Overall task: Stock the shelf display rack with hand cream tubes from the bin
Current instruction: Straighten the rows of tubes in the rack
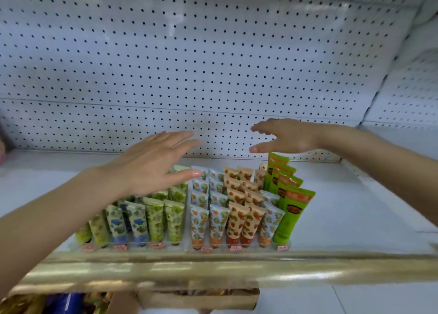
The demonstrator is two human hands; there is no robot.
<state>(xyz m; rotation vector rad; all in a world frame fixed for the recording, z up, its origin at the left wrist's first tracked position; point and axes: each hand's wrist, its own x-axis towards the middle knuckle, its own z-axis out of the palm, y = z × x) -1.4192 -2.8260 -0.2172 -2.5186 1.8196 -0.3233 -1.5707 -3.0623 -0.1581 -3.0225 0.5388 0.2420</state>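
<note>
Hands over the display, and neither one holds anything! The left hand [151, 164] is spread flat, palm down, fingers straight and released, above the back rows on the left side of the clear plastic display rack [182, 246]. Its thumb tip sits right by the rear pale blue tubes with orange and green print [199, 219]; whether it touches them, I cannot tell. The right hand [288, 137] hangs higher, fingers loose and pointing left, grip empty, just above the rearmost of the tall bright green tubes [292, 209] at the rack's right end.

And that rack is packed: tubes stand cap-down in stepped rows. From the left come green leaf-print tubes [155, 219] with blue-flower tubes [138, 221] among them, then the pale blue ones, then peach tubes with red print [239, 219], then the bright green column.

The rack sits on a white shelf [355, 219], close behind its gold front strip [213, 268], with a white pegboard wall [213, 53] behind. Below the strip things are too blurred to make out.
</note>
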